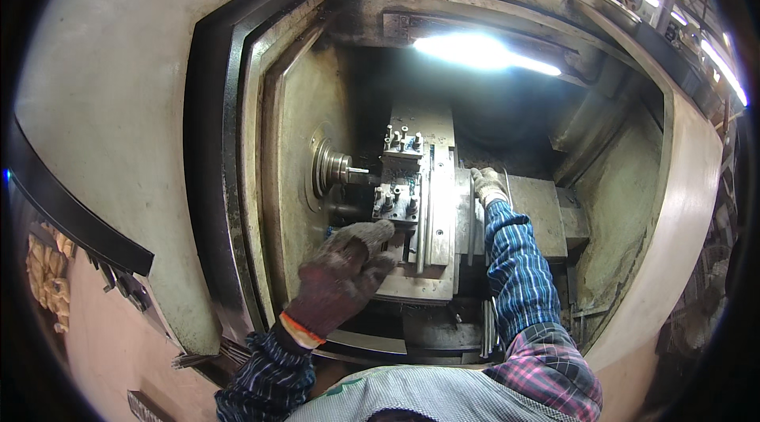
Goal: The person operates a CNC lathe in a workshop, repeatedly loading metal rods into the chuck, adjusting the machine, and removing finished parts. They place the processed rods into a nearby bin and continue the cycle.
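Note:
My left hand (342,270), in a dark brown and grey work glove, hovers at the near side of the lathe's tool block (400,204). Its fingers stretch to the right with the thumb apart, and I see nothing held. Clamping bolts stand up from the tool block. Left of it, the round spindle nose (336,167) has a thin bright metal rod (359,171) sticking out. My right hand (489,186), in a pale glove, reaches onto the flat slide right of the tool block. Its fingers are curled down beside thin metal rods (473,224); what they grip is hidden.
The machine's housing surrounds both arms, with a dark door edge (215,161) at left and a stained wall (621,208) at right. A bright lamp (475,51) shines above. Thin rods (489,327) stand near the front edge. Brass-coloured parts (47,275) lie at far left.

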Available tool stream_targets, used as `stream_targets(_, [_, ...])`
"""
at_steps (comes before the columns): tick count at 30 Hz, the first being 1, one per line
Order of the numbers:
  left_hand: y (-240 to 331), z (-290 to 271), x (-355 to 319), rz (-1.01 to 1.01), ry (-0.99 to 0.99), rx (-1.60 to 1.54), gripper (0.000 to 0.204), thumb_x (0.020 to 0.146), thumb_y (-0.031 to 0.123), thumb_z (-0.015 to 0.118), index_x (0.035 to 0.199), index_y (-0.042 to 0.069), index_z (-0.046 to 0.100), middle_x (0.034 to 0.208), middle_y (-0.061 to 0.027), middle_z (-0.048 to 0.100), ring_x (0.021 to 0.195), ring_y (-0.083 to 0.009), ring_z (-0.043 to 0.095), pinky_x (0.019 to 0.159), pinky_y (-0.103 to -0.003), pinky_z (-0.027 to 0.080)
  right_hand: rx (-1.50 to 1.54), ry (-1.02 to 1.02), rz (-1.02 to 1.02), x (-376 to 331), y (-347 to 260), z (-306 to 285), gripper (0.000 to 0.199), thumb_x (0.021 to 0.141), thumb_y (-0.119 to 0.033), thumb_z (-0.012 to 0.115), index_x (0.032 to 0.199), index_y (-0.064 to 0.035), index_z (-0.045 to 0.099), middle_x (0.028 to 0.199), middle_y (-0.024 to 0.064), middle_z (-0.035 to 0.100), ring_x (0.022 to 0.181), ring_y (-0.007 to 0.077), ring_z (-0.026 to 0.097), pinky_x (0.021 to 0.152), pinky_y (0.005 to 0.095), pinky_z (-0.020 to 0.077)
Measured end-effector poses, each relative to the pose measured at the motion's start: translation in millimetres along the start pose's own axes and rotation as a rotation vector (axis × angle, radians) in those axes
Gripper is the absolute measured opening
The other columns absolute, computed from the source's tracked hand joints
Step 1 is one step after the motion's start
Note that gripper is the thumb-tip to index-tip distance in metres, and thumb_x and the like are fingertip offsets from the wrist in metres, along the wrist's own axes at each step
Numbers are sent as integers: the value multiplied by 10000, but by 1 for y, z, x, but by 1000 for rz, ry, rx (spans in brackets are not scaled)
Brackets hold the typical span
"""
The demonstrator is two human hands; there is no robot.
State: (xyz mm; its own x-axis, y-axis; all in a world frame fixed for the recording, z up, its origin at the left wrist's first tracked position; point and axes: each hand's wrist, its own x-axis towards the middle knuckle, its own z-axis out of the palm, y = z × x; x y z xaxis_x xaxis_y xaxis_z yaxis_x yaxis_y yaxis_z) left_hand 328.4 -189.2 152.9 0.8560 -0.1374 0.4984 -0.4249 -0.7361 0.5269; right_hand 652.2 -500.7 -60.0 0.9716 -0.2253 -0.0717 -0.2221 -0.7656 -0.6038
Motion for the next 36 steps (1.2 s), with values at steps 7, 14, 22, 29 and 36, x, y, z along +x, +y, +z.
stream_targets(7, [-32, 74, 48, -90, 16, 76, 405, 923, 316, 679, 1260, 92, 687, 1215, -139, 677, 1135, -331, 658, 989, -426, 538, 829, 47, -386, -100, -85, -80, 316, 1043, -325, 611, 1158, -31, 618, 807, 62, 716, 692, 121, 682, 603, 253, 527])
stream_targets(14, [-77, 122, 132, -223, -143, 411, 477, 973, 492, 560, 1301, 158, 656, 1336, -129, 613, 1290, -336, 537, 1117, -472, 396, 1365, -83, -754, -164, -76, -35, 307, 1042, -192, 621, 1259, 21, 580, 987, 78, 673, 990, 174, 711, 825, 303, 587])
stream_targets(22, [-199, 138, 164, -560, -550, 922, 544, 1017, 453, 431, 1465, 168, 551, 1637, -189, 326, 1561, -395, 145, 1221, -669, -9, 1127, -284, -202, -157, -11, 67, 264, 1030, -95, 595, 1282, -23, 625, 1045, 49, 692, 923, 93, 625, 777, 218, 483])
stream_targets(29, [-237, 168, 177, -399, -850, 1064, 380, 1006, 325, 540, 1296, 150, 713, 1431, -127, 615, 1401, -353, 498, 1151, -655, 298, 1242, -252, -214, -153, -16, 79, 290, 1035, -71, 600, 1322, -33, 593, 953, 12, 656, 752, 22, 572, 499, 99, 409])
stream_targets(36, [-179, 240, 204, 68, -777, 627, 262, 916, 238, 627, 1101, 84, 731, 1081, -178, 745, 1010, -365, 724, 844, -557, 565, 1251, -279, -312, -154, -22, 87, 318, 1032, -96, 617, 1346, -49, 600, 1072, 2, 673, 974, 71, 627, 809, 181, 500])
